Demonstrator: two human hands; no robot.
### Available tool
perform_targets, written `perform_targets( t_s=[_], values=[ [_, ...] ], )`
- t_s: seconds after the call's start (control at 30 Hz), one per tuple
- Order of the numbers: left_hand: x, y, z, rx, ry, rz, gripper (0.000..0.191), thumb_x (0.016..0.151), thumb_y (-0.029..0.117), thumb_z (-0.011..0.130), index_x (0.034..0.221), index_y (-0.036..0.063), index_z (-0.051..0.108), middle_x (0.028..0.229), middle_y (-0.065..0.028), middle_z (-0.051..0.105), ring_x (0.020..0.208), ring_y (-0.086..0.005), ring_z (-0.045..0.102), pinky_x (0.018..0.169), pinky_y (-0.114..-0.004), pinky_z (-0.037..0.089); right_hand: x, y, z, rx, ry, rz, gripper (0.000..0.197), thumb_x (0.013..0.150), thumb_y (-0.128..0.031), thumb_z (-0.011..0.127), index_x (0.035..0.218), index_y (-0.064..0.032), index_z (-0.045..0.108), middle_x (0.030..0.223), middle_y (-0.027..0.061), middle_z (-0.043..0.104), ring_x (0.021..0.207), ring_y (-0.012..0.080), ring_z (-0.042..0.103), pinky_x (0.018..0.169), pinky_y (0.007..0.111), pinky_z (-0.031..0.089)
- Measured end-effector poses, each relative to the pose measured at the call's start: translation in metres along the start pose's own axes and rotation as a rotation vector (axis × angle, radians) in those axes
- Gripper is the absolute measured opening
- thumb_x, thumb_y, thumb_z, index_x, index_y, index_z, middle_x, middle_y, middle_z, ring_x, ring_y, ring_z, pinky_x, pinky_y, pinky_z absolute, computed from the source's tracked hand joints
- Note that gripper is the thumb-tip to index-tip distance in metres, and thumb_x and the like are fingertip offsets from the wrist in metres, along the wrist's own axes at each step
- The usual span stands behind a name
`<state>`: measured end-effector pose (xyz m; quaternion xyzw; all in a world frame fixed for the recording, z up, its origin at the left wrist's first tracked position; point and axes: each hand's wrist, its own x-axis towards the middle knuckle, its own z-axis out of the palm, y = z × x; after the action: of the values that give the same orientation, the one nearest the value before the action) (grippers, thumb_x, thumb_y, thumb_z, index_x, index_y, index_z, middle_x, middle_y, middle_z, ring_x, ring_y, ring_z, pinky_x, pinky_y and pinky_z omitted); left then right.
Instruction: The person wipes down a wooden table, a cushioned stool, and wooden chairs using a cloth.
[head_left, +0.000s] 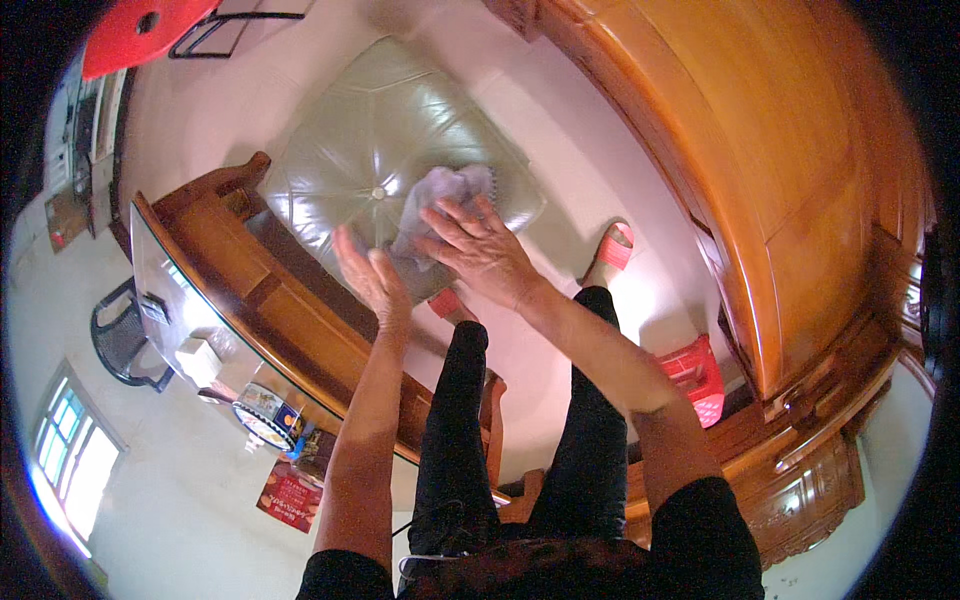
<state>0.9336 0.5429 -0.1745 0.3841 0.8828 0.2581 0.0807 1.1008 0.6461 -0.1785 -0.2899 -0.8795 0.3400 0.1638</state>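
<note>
A crumpled pale purple cloth (450, 184) rests on a shiny green tufted ottoman (382, 120) before me. My right hand (487, 259) is over the near part of the cloth, palm down and fingers spread. From this angle I cannot tell whether it touches the fabric, but the fingers are not closed on it. To its left, my left hand (375, 281) is held up with the thumb apart from the fingers and nothing in it. Its fingertips appear in front of the ottoman's near left side.
On my left stands a glass-topped wooden table (247, 315) carrying a white box (198, 361). A black chair (124, 337) is beyond it. Large wooden furniture (720, 150) curves along the right, near a red plastic basket (694, 379). Red slippers (616, 247) are on my feet.
</note>
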Motion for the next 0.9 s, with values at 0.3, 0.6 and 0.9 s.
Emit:
perform_targets(
  t_s=[0.3,0.6,0.9],
  values=[
    [0.022,-0.116,0.024,-0.025,0.396,-0.556,0.07,0.095,0.051,0.034,0.136,-0.0051,0.033,0.135,-0.0279,0.04,0.123,-0.0427,0.041,0.103,-0.048,0.032,0.07,0.006,0.024,-0.212,-0.245,-0.264,0.033,0.079,-0.02,0.066,0.11,-0.0288,0.063,0.122,0.0044,0.053,0.111,0.0222,0.049,0.089,0.042,0.037],
    [0.026,-0.11,0.041,-0.048,0.401,-0.6,0.066,0.093,0.047,0.034,0.137,-0.0016,0.033,0.127,-0.0286,0.044,0.114,-0.0439,0.042,0.099,-0.05,0.03,0.203,0.015,0.073,-0.354,0.429,0.084,0.031,0.075,-0.018,0.07,0.106,-0.021,0.065,0.105,0.0144,0.057,0.097,0.0347,0.052,0.079,0.044,0.042],
    [0.023,-0.118,0.045,-0.045,0.423,-0.559,0.065,0.093,0.047,0.033,0.136,-0.0016,0.031,0.125,-0.0287,0.044,0.113,-0.0438,0.041,0.098,-0.05,0.029,0.214,-0.05,0.122,-0.192,0.245,-0.077,0.028,0.072,-0.017,0.071,0.098,-0.0237,0.067,0.096,0.007,0.055,0.086,0.0301,0.054,0.07,0.042,0.046]
  ],
)
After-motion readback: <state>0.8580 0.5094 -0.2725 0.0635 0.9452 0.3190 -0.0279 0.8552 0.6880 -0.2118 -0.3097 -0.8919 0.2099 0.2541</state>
